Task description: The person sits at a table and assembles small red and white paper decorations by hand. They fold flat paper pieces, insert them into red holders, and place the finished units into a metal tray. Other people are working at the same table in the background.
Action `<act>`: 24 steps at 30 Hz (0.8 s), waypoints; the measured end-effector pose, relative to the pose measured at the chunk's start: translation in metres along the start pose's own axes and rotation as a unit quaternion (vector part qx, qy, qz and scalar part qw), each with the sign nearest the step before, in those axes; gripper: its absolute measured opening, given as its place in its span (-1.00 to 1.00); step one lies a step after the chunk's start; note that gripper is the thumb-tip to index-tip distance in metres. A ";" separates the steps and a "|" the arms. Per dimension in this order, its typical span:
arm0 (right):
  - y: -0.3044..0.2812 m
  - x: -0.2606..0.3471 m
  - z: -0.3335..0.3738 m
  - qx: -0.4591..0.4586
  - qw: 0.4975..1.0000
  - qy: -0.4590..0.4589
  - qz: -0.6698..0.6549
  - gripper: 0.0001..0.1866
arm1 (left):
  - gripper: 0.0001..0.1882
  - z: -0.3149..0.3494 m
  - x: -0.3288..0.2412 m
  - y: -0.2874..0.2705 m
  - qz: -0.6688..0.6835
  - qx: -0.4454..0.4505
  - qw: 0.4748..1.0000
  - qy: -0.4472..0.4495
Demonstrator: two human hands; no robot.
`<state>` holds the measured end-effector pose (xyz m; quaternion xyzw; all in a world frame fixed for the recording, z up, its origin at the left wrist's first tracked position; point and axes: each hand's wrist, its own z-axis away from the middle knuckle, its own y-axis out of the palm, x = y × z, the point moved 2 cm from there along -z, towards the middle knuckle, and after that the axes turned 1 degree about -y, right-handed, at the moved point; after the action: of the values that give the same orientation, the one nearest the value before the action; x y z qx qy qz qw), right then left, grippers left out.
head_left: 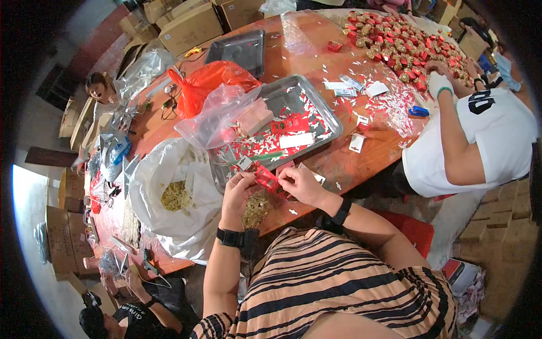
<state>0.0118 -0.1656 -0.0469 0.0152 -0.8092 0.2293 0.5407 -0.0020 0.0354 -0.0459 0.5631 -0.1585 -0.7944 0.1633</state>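
Between my two hands, just over the table's near edge, is a small red printed paper piece [266,177]. My left hand [239,186] pinches its left end. At its right end the fingers of my right hand [300,184] are closed on it. Behind them a metal tray [333,116] holds red and white paper scraps, a stack of pink paper [255,117] and a white card [296,140]. Below my hands lies a small heap of gold shredded filler [256,210]. To the left stands a white sack [148,175] with more filler [176,196] inside.
A red plastic bag [206,85] and a dark tray [248,48] lie farther back. Many red-and-gold boxes [389,48] cover the far right. A co-worker in a white shirt [480,135] sits right; another person [141,308] works lower left near a glue gun [149,261].
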 end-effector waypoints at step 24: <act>-0.013 -0.007 0.003 0.062 0.978 0.064 -0.188 -0.92 | -0.88 0.009 -0.030 0.052 -0.351 0.130 0.924 0.076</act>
<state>0.0154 -0.1796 -0.0496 0.1855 -0.7400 0.1741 0.6226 0.0027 0.0025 0.0047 0.6573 -0.0396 -0.7284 -0.1890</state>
